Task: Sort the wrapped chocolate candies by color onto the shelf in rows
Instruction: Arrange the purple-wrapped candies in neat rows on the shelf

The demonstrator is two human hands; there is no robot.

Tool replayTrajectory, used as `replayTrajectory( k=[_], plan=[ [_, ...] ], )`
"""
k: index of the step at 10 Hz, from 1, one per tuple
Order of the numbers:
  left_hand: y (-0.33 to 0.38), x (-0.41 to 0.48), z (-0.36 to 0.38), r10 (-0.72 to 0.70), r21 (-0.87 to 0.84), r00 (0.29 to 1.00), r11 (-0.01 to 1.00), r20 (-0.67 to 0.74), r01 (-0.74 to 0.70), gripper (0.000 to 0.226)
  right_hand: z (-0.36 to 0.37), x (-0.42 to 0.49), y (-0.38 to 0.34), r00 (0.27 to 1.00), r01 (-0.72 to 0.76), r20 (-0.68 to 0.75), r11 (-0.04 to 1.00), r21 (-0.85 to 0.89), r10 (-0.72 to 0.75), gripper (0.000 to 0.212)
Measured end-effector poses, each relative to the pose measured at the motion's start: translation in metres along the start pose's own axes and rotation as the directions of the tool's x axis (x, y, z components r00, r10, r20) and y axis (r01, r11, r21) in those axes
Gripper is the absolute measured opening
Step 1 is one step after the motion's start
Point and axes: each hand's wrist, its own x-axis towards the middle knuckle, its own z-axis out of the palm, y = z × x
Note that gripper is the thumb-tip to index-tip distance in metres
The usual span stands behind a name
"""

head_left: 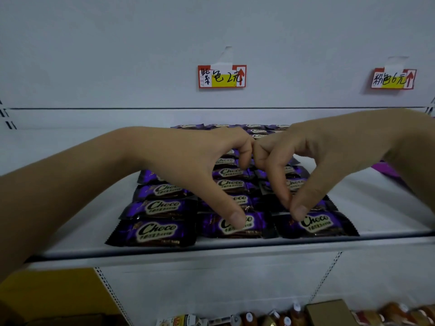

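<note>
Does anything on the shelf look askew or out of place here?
Mostly tidy: the purple candies lie in rows. One purple wrapper lies apart at the right, behind the right hand, outside the block; its exact state is hidden.

Your left hand (195,165) and right hand (329,161) are both bare, with no glove, ring or band showing on either. Your forearms come into view uncovered right to the edges of the view, so no sleeve, cuff or watch can be seen at either wrist. Your fingers (237,218) end in short, plain nails without polish, clearest on the two thumbs nearest the camera; the other fingertips are curled under and their nails are hidden.
</note>
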Motion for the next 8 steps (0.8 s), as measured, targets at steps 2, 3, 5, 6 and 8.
replayTrajectory(
  k=[2,3,5,6,8],
  plan=[
    [-0.003,-0.001,0.001,-0.07,-0.034,0.997,0.997,0.038,0.071,0.064,0.004,0.002,0.007,0.998,-0.017,-0.061,1.0,0.003,0.017,0.008],
    [-0.003,0.0,-0.01,-0.164,-0.059,0.981,0.983,0.106,0.171,0.061,0.005,0.004,0.009,0.995,-0.027,-0.095,0.999,-0.036,0.023,0.011],
    [-0.05,-0.018,-0.059,-0.393,0.147,0.906,0.898,-0.155,0.414,0.021,-0.014,0.013,0.04,0.77,-0.077,-0.624,0.99,0.118,0.134,0.005],
    [-0.068,-0.029,-0.067,-0.508,0.225,0.852,0.822,-0.128,0.523,0.013,-0.014,0.02,0.059,0.682,-0.313,-0.712,0.947,-0.076,0.168,0.013],
    [-0.059,-0.033,-0.065,-0.597,0.045,0.801,0.802,0.045,0.595,0.015,-0.005,0.026,0.064,0.712,-0.401,-0.679,0.897,-0.186,0.178,0.019]
  ],
)
